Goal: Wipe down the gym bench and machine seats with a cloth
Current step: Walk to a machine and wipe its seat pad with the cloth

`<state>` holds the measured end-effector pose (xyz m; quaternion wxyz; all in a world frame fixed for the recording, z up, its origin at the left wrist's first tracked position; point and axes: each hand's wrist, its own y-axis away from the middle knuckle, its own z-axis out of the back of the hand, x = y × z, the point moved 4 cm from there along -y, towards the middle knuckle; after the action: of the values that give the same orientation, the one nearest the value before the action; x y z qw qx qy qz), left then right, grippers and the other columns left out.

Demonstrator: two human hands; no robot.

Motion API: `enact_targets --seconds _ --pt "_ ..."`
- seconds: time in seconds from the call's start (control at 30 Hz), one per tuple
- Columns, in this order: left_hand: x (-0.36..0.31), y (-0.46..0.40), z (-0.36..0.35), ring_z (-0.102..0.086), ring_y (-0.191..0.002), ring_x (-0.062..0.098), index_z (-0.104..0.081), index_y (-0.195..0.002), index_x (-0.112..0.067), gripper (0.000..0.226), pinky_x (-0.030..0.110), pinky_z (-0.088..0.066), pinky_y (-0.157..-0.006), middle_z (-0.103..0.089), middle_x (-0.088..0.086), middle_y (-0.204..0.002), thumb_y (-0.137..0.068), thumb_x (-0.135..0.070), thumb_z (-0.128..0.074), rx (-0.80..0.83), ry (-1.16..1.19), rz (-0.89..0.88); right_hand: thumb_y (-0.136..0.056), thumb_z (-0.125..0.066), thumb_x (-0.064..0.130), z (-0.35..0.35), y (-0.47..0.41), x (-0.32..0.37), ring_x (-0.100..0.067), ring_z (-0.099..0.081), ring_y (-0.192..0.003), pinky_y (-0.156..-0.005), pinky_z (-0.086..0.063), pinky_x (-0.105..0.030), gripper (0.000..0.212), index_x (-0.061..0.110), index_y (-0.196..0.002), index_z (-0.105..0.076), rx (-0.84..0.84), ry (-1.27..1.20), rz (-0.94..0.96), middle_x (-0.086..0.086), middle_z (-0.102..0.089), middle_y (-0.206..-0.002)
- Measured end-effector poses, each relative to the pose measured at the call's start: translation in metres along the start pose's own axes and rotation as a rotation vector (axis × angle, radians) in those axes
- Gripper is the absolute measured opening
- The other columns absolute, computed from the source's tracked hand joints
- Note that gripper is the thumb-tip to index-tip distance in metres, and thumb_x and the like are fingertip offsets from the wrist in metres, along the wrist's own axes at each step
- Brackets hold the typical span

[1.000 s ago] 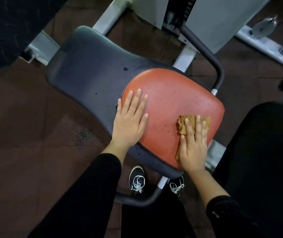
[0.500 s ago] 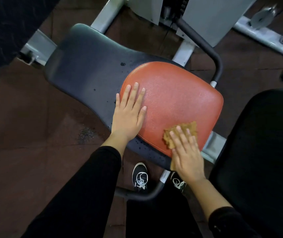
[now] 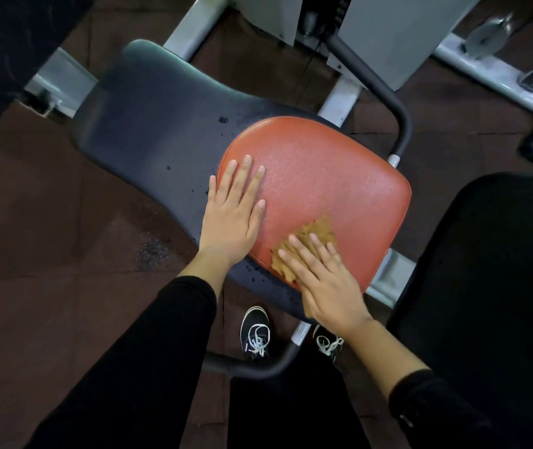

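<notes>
Left hand (image 3: 230, 218): flat and empty, fingers spread, palm on left edge of red seat (image 3: 333, 176). Right hand (image 3: 325, 280): flat, fingers extended, pressing tan cloth (image 3: 315, 236) onto near edge of seat; no closed grasp. Droplets on black pad (image 3: 161, 131) beside seat.

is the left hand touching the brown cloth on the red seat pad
Apart. The head view shows the left hand flat on the red vinyl seat pad, with bare red between it and the brown cloth under the right hand.
</notes>
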<state>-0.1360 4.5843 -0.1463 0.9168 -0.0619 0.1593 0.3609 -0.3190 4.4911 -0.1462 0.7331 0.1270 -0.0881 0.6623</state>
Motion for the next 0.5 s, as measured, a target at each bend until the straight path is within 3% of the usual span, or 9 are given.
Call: enact_targets --seconds 0.1,0.27,0.5 --pt "0.000 0.000 0.000 -0.004 -0.149 0.022 -0.019 -0.154 -0.020 0.053 0.041 0.006 -0.119 -0.012 0.003 -0.162 -0.104 -0.034 -0.024 -0.008 0.005 0.006 -0.095 -0.036 0.026 0.007 0.013 -0.032 -0.022 -0.012 -0.145 -0.118 -0.011 -0.044 0.057 0.032 -0.149 -0.016 0.031 0.030 -0.032 0.004 -0.020 -0.156" --pt "-0.001 -0.001 0.000 -0.006 -0.149 0.022 -0.023 -0.153 -0.020 0.052 0.043 0.002 -0.120 -0.015 0.002 -0.162 -0.103 -0.033 -0.025 -0.022 0.040 0.014 -0.098 -0.030 0.028 0.019 -0.036 -0.031 -0.021 -0.003 -0.146 -0.119 -0.003 -0.043 0.051 0.032 -0.148 -0.017 -0.042 -0.052 -0.269 0.006 -0.016 -0.157" --pt "0.008 -0.002 0.004 -0.007 -0.149 0.015 -0.030 -0.151 -0.024 0.048 0.041 0.000 -0.120 -0.019 -0.003 -0.160 -0.104 -0.030 -0.026 -0.032 0.203 -0.018 -0.088 -0.043 0.017 -0.001 -0.039 0.036 -0.025 -0.008 -0.146 -0.118 -0.010 -0.046 0.064 0.028 -0.148 -0.025 0.010 -0.053 0.014 0.005 -0.017 -0.157"
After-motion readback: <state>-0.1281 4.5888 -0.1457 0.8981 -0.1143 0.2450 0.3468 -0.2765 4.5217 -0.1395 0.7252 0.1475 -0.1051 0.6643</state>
